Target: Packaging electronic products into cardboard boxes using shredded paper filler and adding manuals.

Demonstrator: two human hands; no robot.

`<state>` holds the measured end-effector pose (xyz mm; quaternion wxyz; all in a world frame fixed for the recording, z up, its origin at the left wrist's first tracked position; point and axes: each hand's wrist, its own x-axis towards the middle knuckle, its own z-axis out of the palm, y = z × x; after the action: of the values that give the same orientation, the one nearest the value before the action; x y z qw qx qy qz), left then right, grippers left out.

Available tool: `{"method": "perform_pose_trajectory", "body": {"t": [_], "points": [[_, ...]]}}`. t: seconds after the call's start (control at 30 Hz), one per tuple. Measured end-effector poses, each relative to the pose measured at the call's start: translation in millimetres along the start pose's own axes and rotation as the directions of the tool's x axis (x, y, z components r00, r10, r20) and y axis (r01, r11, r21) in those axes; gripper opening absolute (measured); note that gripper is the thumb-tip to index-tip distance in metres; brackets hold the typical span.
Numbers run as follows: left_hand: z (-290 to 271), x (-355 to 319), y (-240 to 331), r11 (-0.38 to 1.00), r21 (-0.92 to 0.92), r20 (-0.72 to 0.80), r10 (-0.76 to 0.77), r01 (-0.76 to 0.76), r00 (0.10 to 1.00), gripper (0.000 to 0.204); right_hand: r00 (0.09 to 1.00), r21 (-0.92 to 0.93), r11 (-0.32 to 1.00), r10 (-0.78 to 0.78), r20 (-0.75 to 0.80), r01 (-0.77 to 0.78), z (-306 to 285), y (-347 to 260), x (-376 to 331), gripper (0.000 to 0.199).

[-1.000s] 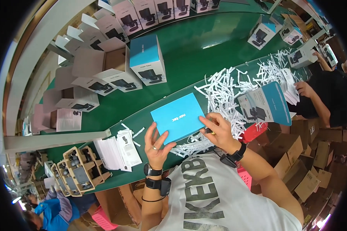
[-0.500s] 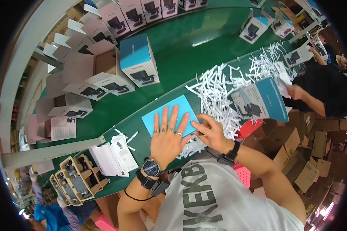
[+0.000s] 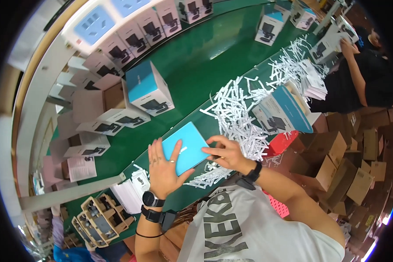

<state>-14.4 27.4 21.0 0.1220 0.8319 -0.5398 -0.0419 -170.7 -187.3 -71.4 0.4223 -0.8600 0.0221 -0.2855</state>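
Observation:
Before me stands a box with a turquoise top (image 3: 191,140), its sides mostly hidden from above. My left hand (image 3: 164,171) lies along its left edge, fingers stretched and spread, the index finger resting on the turquoise top. At the box's right corner my right hand (image 3: 228,153) has thumb and fingers closed on the edge. White paper shreds (image 3: 242,118) are heaped just beyond my right hand. A stack of white leaflets (image 3: 127,195) lies left of my left wrist.
On the green bench (image 3: 196,65) stand a closed turquoise-topped carton (image 3: 149,89) and open cartons (image 3: 118,102). Another box (image 3: 277,111) leans by the shreds. A wooden rack (image 3: 101,220) sits at lower left. A co-worker (image 3: 358,74) handles a carton at far right.
My left hand has slid from flat on the turquoise top to its left edge. My right hand has shifted slightly left and now grips the corner. The whole view has shifted somewhat.

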Motion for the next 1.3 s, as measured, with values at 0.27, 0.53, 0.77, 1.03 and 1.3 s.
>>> {"method": "perform_pose_trajectory", "body": {"t": [0.27,0.53,0.77,1.03,1.3], "points": [[6,-9,-12,0.992,0.053,0.02,0.109,-0.11,0.994,0.096,1.0,0.122,0.993,0.004,-0.024,-0.002,-11,7,5,0.041],[2,112,20,0.995,0.099,-0.267,0.052,-0.026,0.962,0.083,0.918,0.314,0.879,0.393,-0.051,-0.359,-72,45,-51,0.015],[61,289,2,0.972,0.225,-0.363,0.017,0.069,0.932,0.066,0.644,0.444,0.583,0.765,-0.017,-0.681,-114,59,-106,0.019],[20,323,-44,0.997,0.075,-0.221,-0.007,0.024,0.975,0.062,0.523,0.544,0.342,0.824,0.218,-0.766,-123,65,-139,0.025],[-83,122,-191,0.848,0.217,0.157,-0.519,0.484,0.84,0.072,0.482,0.369,0.325,0.713,0.51,-0.871,-127,71,-184,0.028]]}}
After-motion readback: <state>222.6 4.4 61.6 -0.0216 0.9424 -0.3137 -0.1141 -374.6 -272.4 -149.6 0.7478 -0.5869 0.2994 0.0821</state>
